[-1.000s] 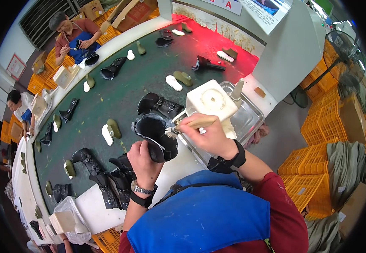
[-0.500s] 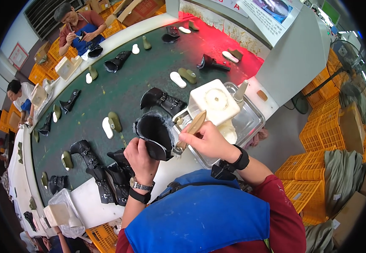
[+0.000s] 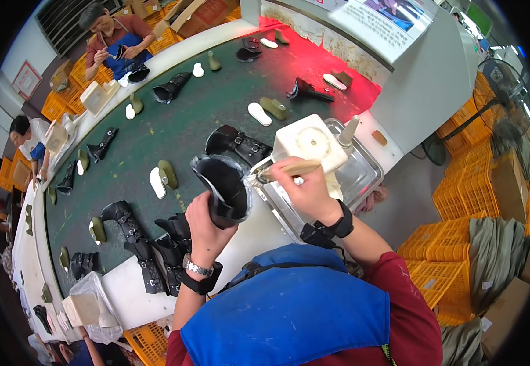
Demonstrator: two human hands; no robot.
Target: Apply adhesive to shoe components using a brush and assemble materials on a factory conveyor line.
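Free: left of your left hand [image 3: 207, 227], you have a bare stretch of green worktop [image 3: 124, 178], interrupted by a white insole [image 3: 157, 183] and an olive foot form [image 3: 167, 173]. Obstructed: black boots [image 3: 149, 266] lie bunched at your near left; a buckled boot [image 3: 238, 144] lies just beyond the held boot [image 3: 223, 195]; a cream container [image 3: 309, 144] and metal tray [image 3: 360, 178] block you beside your right hand [image 3: 306, 186].

L hand [image 3: 205, 224] holds blk boot [image 3: 227, 194], R hand [image 3: 306, 188] brush [image 3: 301, 167], prob. touching boot.
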